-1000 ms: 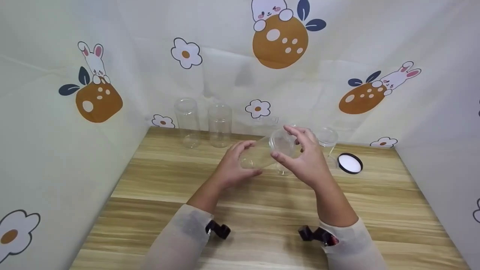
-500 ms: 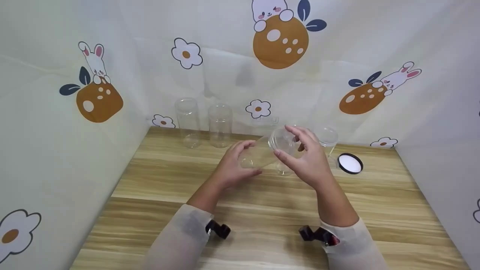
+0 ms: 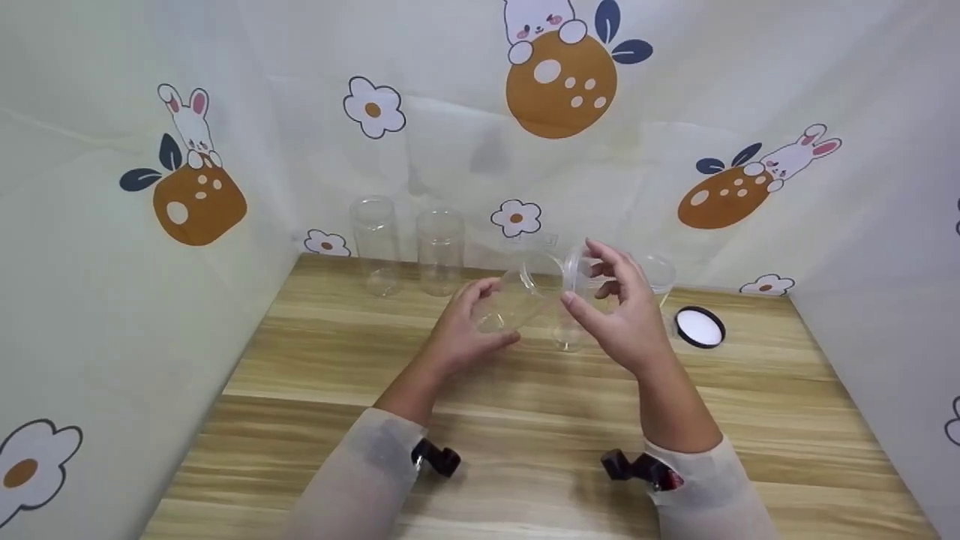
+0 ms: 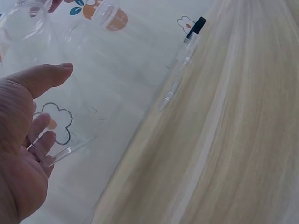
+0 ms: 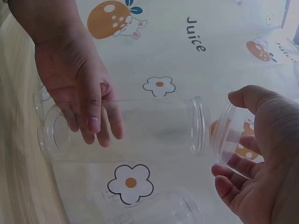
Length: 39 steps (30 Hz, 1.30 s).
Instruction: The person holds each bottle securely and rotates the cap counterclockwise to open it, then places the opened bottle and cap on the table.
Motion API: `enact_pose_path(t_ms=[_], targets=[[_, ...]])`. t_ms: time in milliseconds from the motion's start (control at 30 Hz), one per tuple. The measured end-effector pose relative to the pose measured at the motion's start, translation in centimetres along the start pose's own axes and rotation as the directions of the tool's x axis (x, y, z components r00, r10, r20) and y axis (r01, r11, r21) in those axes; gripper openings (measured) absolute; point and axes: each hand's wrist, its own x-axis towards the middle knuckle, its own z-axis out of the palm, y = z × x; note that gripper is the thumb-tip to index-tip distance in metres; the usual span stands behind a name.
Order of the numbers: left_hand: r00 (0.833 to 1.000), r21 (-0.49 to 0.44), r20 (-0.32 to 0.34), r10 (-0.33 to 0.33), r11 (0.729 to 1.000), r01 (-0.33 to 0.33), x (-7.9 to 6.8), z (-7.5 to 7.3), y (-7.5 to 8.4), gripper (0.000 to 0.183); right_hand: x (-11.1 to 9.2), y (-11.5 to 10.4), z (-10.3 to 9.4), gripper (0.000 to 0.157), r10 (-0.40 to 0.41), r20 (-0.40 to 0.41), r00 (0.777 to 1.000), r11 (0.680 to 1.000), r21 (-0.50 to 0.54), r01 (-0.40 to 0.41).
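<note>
In the head view my left hand grips a clear cylindrical jar round its body, tilted with the mouth up to the right. My right hand pinches a clear lid by its rim between thumb and fingers. From the right wrist view, a narrow gap shows between the lid and the threaded mouth of the jar. The left wrist view has the thumb over one side of the jar and fingertips on the other.
Two clear jars stand at the back left of the wooden table. Another jar is partly hidden behind my hands, and one more stands to the right. A black-rimmed lid with a white face lies beside it.
The lid has come off the jar's mouth: my right hand has moved slightly right and up with it. My left hand stays nearly in place, the jar tilting a little more upright.
</note>
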Motion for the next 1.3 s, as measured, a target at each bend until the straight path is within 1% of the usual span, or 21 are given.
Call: enact_pose_path(t_ms=[167, 300, 367, 500, 600, 700, 767, 833, 933, 1000, 1067, 1167, 1233, 1300], targets=[[0.997, 0.015, -0.063, -0.034, 0.999, 0.035, 0.1, 0.2, -0.5, 0.094, 0.1, 0.2, -0.7, 0.078, 0.001, -0.017, 1.000, 0.992, 0.123, 0.001], [0.992, 0.010, -0.092, -0.084, 0.996, 0.085, 0.4, 0.3, -1.0, 0.098, -0.1, 0.7, -1.8, 0.079, -0.001, -0.055, 0.998, 0.976, 0.219, 0.013], [0.988, 0.021, -0.108, -0.107, 0.994, 0.110, 0.5, 0.3, -1.3, 0.099, -0.2, 1.0, -2.4, 0.078, -0.007, -0.081, 0.997, 0.970, 0.242, 0.027], [0.979, 0.098, -0.129, -0.156, 0.981, 0.169, 0.7, 0.2, -1.7, 0.100, -0.6, 1.9, -3.8, 0.078, -0.028, -0.154, 0.988, 0.946, 0.315, 0.076], [0.973, 0.138, -0.139, -0.185, 0.969, 0.204, 0.9, 0.3, -1.9, 0.098, -0.9, 2.8, -5.0, 0.077, -0.019, -0.209, 0.978, 0.925, 0.368, 0.096], [0.965, 0.119, -0.155, -0.211, 0.966, 0.230, 1.4, 0.4, -2.2, 0.097, -1.0, 3.5, -6.4, 0.075, 0.017, -0.254, 0.967, 0.903, 0.420, 0.095], [0.962, 0.089, -0.164, -0.218, 0.968, 0.235, 1.9, 0.5, -2.5, 0.096, -1.1, 4.0, -7.2, 0.074, 0.041, -0.278, 0.960, 0.889, 0.449, 0.092], [0.961, 0.059, -0.166, -0.220, 0.971, 0.232, 2.4, 0.5, -2.8, 0.095, -1.2, 4.6, -8.0, 0.076, 0.066, -0.295, 0.953, 0.882, 0.464, 0.082], [0.962, 0.020, -0.159, -0.223, 0.973, 0.228, 3.1, 0.6, -3.3, 0.093, -1.4, 5.6, -9.2, 0.081, 0.105, -0.313, 0.944, 0.890, 0.452, 0.051], [0.961, -0.005, -0.155, -0.230, 0.973, 0.232, 3.6, 0.7, -3.5, 0.093, -1.4, 6.2, -10.1, 0.084, 0.141, -0.321, 0.936, 0.901, 0.434, 0.013], [0.957, -0.035, -0.156, -0.245, 0.970, 0.242, 4.2, 0.8, -3.8, 0.092, -1.4, 6.9, -11.0, 0.086, 0.188, -0.338, 0.922, 0.911, 0.412, -0.035], [0.948, -0.070, -0.168, -0.270, 0.963, 0.261, 4.8, 1.2, -4.1, 0.092, -1.3, 8.1, -12.6, 0.089, 0.290, -0.367, 0.884, 0.908, 0.399, -0.133], [0.940, -0.106, -0.179, -0.290, 0.956, 0.274, 5.2, 1.5, -4.1, 0.091, -1.2, 9.0, -13.6, 0.090, 0.368, -0.384, 0.847, 0.890, 0.410, -0.200], [0.933, -0.138, -0.190, -0.304, 0.950, 0.282, 5.5, 1.9, -4.2, 0.090, -1.0, 10.2, -14.5, 0.091, 0.441, -0.389, 0.809, 0.859, 0.445, -0.254]])
